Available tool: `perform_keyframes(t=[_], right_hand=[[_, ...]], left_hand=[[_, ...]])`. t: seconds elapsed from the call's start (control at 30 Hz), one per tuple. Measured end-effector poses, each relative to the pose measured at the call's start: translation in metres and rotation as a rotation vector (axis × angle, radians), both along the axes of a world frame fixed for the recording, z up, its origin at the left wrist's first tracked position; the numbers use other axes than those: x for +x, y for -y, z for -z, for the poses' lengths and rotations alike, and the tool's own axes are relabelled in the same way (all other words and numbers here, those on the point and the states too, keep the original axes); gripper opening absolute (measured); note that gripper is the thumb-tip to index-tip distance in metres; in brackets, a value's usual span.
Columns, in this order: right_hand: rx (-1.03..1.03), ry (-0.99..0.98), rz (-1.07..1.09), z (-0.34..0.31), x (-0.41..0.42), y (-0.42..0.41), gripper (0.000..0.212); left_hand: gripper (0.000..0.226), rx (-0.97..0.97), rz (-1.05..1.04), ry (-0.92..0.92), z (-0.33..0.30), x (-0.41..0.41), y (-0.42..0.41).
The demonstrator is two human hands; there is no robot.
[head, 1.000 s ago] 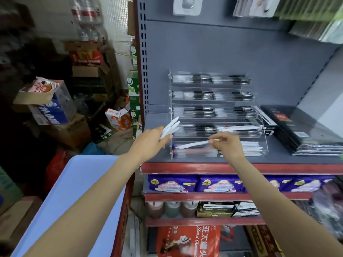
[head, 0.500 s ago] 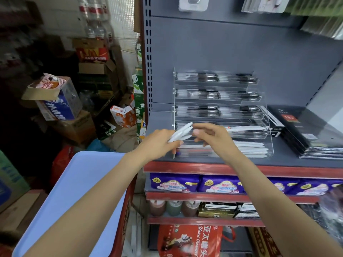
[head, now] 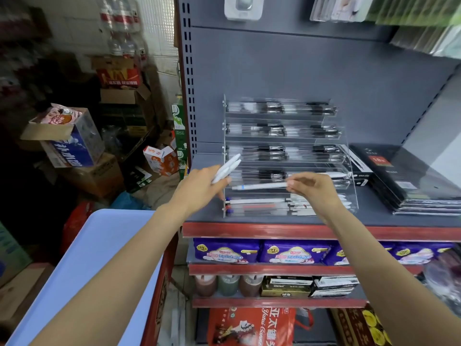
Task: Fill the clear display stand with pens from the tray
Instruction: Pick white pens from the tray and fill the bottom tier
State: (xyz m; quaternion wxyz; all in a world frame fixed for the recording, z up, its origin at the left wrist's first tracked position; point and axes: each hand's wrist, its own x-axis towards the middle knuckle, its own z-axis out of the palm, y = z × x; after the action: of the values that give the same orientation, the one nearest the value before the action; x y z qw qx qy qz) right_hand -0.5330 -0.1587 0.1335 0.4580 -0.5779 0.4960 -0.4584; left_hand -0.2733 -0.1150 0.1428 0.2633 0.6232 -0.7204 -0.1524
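- Both hands are raised in front of the clear display stand (head: 346, 136) on the grey shelf (head: 274, 218), apart from each other.
- Left hand (head: 199, 188) grips a small bundle of white pens (head: 228, 167), their ends fanning up and to the right, just beside the stand's left edge.
- Right hand (head: 315, 189) pinches one end of a single white pen (head: 259, 186) between curled fingers; it lies level, pointing left, in front of the stand's lower tiers.
- Upper tiers hold rows of dark-and-clear pens; the lowest tiers hold white pens lying lengthwise.
- Light blue tray (head: 82, 265) sits at lower left, under the left forearm.
- Black flat boxes (head: 411, 181) are stacked just right of the stand.
- Purple packets (head: 262, 252) line the shelf below.
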Motion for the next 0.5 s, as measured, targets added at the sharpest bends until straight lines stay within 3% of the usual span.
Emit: perform_keyframes(t=[0.13, 0.4, 0.5], right_hand=[[-0.026, -0.221, 0.001, 0.016, 0.003, 0.007, 0.012], [-0.233, -0.795, -0.017, 0.024, 0.019, 0.007, 0.008], [-0.275, -0.695, -0.014, 0.018, 0.025, -0.002, 0.013]], left_hand=[[0.029, -0.016, -0.016, 0.045, 0.002, -0.006, 0.002], [0.033, 0.093, 0.048, -0.061, 0.003, -0.016, 0.001], [0.031, 0.144, 0.067, -0.150, 0.000, -0.021, -0.002]])
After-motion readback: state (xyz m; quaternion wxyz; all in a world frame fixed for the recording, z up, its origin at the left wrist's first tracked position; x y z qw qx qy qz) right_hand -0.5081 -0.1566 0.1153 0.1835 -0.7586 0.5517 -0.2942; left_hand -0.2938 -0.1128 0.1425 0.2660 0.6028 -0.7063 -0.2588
